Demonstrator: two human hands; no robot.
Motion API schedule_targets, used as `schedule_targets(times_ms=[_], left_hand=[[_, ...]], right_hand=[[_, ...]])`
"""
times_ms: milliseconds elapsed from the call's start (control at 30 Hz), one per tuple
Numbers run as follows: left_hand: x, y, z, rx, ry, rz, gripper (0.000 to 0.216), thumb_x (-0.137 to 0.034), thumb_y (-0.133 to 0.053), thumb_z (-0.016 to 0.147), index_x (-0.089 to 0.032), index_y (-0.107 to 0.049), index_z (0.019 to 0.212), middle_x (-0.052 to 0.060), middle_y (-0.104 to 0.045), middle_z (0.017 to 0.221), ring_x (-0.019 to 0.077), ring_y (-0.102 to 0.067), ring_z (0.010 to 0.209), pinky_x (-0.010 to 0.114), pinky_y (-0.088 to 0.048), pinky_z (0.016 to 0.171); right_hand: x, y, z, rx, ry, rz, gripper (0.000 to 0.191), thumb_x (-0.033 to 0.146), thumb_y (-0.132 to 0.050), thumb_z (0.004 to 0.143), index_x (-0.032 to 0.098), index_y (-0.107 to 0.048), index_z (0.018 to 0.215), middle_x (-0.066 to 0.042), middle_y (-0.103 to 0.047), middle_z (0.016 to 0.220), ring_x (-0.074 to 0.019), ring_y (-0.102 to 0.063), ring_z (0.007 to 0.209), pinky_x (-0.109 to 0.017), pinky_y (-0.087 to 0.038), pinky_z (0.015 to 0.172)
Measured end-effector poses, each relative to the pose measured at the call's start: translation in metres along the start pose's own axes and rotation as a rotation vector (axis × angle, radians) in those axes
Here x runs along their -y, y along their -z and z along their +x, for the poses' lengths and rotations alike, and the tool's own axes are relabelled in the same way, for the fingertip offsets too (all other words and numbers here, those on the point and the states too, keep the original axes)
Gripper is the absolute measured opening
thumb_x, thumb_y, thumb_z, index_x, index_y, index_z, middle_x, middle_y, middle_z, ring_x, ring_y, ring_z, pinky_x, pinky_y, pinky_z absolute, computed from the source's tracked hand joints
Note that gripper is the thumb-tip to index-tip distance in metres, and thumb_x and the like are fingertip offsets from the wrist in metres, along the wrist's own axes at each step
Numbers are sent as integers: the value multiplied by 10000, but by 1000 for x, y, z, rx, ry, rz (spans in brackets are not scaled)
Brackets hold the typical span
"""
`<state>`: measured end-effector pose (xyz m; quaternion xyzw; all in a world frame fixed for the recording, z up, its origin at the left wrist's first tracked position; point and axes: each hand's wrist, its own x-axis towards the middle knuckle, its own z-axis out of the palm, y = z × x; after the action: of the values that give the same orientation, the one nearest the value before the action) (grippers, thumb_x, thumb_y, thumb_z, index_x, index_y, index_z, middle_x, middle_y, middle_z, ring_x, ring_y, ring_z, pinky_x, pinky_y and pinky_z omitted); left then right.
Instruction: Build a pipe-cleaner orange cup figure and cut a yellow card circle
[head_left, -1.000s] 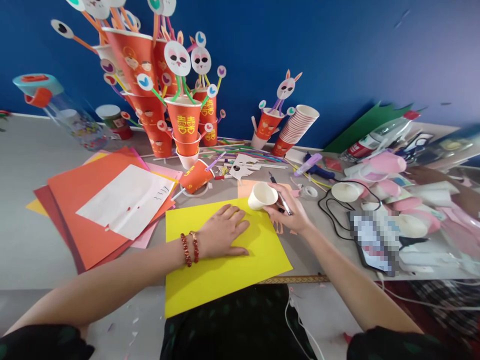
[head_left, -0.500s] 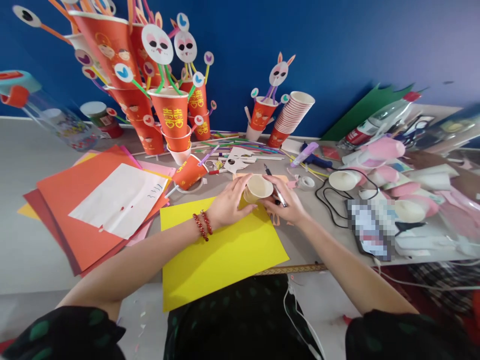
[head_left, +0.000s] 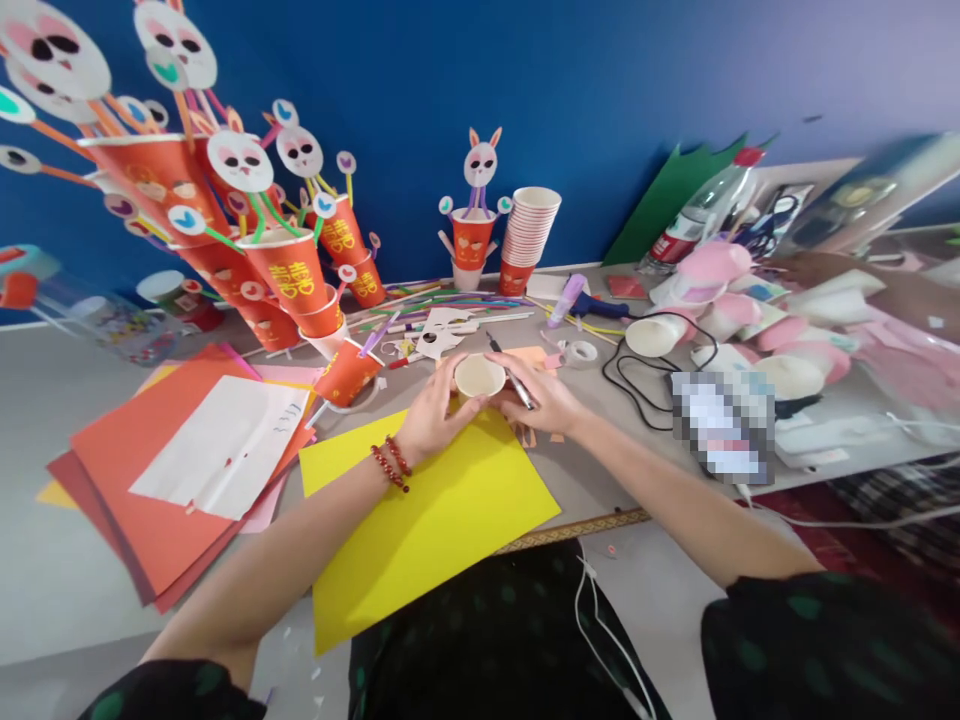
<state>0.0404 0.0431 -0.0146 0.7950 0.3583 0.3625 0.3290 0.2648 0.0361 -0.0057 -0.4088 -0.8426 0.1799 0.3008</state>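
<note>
A small white paper cup (head_left: 478,377) stands mouth up at the far edge of a yellow paper sheet (head_left: 427,520). My left hand (head_left: 435,415) wraps its fingers round the cup's left side. My right hand (head_left: 540,398) presses against the cup's right side and also grips a pen (head_left: 510,372) between its fingers, tip pointing away from me. A red bead bracelet sits on my left wrist.
Orange, red and white paper sheets (head_left: 172,470) lie at the left. Red cups with bunny faces on straws (head_left: 285,270) stand behind, with a stack of cups (head_left: 529,235). Straws, a tape roll (head_left: 580,352), black cable, a phone (head_left: 716,425) and pink-white cups (head_left: 720,300) crowd the right.
My left hand lifted off the yellow sheet and closed round the cup that my right hand brought over. The camera view swung to the right.
</note>
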Motion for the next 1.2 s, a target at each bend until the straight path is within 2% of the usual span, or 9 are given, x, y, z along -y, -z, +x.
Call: schedule_targets(times_ms=[133,267,400,500,567,633,767,900,1200], left_hand=[[1,-1,-1,-26,0,38,570,-391,-568,920,-209,-340,1410,153,-502,1391,280,-563,1215,417,-490,991],[-1,-1,-1,-26,11,38,564,-371,-572,914,-204,-345,1403,157,-498,1396,277,-542,1249,417,-469,1022],[-6,0,-1,-16,52,34,564,-378,-576,910,-199,-351,1395,163,-487,1409,273,-556,1224,420,-483,1005],[-8,1,0,-25,64,46,527,-402,-565,916,-210,-378,1370,152,-504,1398,272,-556,1224,416,-494,991],[-8,2,0,-27,65,58,512,-409,-557,921,-209,-388,1360,152,-508,1398,275,-545,1241,409,-500,983],[-9,3,0,-26,66,71,516,-415,-561,917,-204,-394,1357,153,-506,1401,276,-541,1247,404,-500,979],[-10,5,0,-19,85,94,516,-427,-578,909,-205,-408,1343,144,-525,1378,272,-559,1217,411,-486,989],[-12,6,1,-21,78,115,494,-422,-582,909,-209,-424,1326,131,-554,1336,269,-565,1218,426,-455,1027],[-13,6,4,-24,41,82,491,-407,-605,896,-220,-428,1314,110,-566,1300,250,-553,1230,406,-431,1052]], right_hand=[[-2,6,-5,22,21,44,524,328,-449,987,266,-346,1497,-101,-513,1465,-272,-539,1297,-427,-478,1036],[-1,10,-16,-95,-23,163,472,345,-371,1029,260,-359,1493,-100,-532,1442,-239,-530,1305,-394,-447,1066],[1,18,-26,-231,-143,280,409,400,-393,1028,244,-475,1396,-95,-661,1207,-206,-687,997,-358,-533,910],[6,23,-34,-309,-221,358,313,404,-454,1004,206,-613,1188,-70,-708,973,-182,-697,807,-308,-563,749],[10,23,-38,-332,-251,400,243,368,-480,988,191,-630,1063,-37,-695,795,-165,-675,684,-278,-550,641],[16,22,-42,-309,-270,422,162,312,-498,965,194,-598,1012,-8,-674,703,-144,-643,590,-253,-522,562],[24,13,-44,-222,-286,414,34,236,-531,912,207,-542,928,5,-683,685,-130,-638,544,-220,-479,488],[28,2,-39,-159,-240,386,83,253,-481,944,215,-519,880,24,-665,655,-112,-609,470,-210,-465,452],[34,-7,-27,-102,-18,140,81,251,-517,908,233,-584,866,3,-625,654,-161,-575,581,-272,-417,582]])
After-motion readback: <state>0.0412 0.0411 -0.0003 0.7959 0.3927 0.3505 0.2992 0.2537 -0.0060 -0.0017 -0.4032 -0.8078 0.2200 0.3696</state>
